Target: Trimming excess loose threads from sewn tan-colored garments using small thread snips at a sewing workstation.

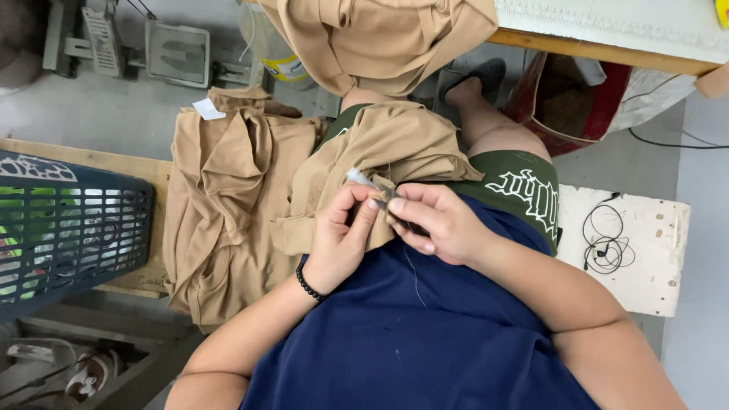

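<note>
— Where's the cloth?
— The tan cloth (pixel 395 144) lies on the lap; the left hand (pixel 342 235) pinches its edge, and the right hand (pixel 440 224) is closed on a small tool there.
— Room?
— Basket (pixel 68 228) left, white board (pixel 645 250) right

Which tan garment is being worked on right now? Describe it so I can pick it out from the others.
Start at the person's lap, above the navy shirt. The tan garment draped over the green shorts is the one, pinched by the left hand and right hand. Unlike the tan pile on the bench, it is being held.
</note>
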